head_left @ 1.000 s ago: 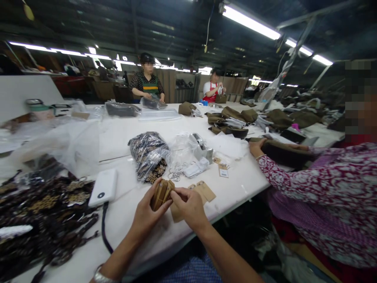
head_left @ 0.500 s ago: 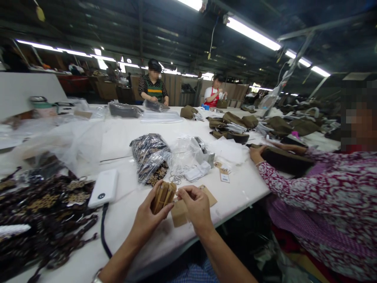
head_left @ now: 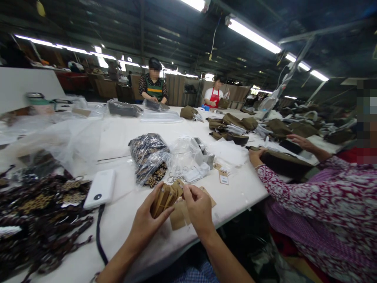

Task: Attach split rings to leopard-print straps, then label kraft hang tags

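Observation:
A thick stack of brown card tags [head_left: 163, 199] is wrapped in the fingers and thumb of my left hand [head_left: 147, 214]. My right hand [head_left: 198, 208] is closed in a pinch beside it, on the edge of one brown tag [head_left: 178, 186] that fans out from the top of the stack. Below, flat brown cards [head_left: 177, 218] lie on the white table [head_left: 129, 232], partly covered by my right hand. Beyond my hands sit a clear plastic bag of leopard-patterned pieces [head_left: 149, 159] and several metal rings [head_left: 174, 177].
To the left are a white power bank [head_left: 100, 188] with a black cable and a heap of dark straps [head_left: 44, 220]. Loose tags [head_left: 224, 179] and white sheets [head_left: 229, 151] lie right of centre. A co-worker's patterned sleeve [head_left: 282, 196] reaches in at the right, over a dark olive bag [head_left: 284, 162].
My right hand has drawn one tag outward from the top of the stack, which now fans apart. The co-worker at right has lifted one hand off the olive bag.

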The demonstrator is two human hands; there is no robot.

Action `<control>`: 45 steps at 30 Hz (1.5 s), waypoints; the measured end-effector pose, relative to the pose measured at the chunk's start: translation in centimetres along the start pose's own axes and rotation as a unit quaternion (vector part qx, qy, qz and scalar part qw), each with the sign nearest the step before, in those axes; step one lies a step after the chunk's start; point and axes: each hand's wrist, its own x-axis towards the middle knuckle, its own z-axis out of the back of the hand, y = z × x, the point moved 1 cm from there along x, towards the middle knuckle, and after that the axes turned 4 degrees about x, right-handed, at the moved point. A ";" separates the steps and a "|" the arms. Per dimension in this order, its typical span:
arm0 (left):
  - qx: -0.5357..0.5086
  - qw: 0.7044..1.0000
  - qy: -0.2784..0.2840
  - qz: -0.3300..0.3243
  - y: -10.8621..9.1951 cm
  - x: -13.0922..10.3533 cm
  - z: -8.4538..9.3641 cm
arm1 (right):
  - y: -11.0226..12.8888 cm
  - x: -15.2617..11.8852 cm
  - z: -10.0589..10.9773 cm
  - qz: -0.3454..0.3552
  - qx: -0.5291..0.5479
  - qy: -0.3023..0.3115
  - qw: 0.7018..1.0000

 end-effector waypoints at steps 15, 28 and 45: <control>-0.251 0.935 -0.226 0.109 -0.3 0.8 2.2 | -1.9 -0.9 -2.3 0.071 -0.255 0.203 0.943; -0.039 0.991 -0.112 0.068 -0.1 0.3 1.7 | -0.1 0.4 -3.7 0.028 -0.046 0.167 0.984; -0.015 0.995 -0.087 0.037 0.1 0.1 1.4 | 0.9 -0.1 -3.4 0.004 0.018 0.036 0.999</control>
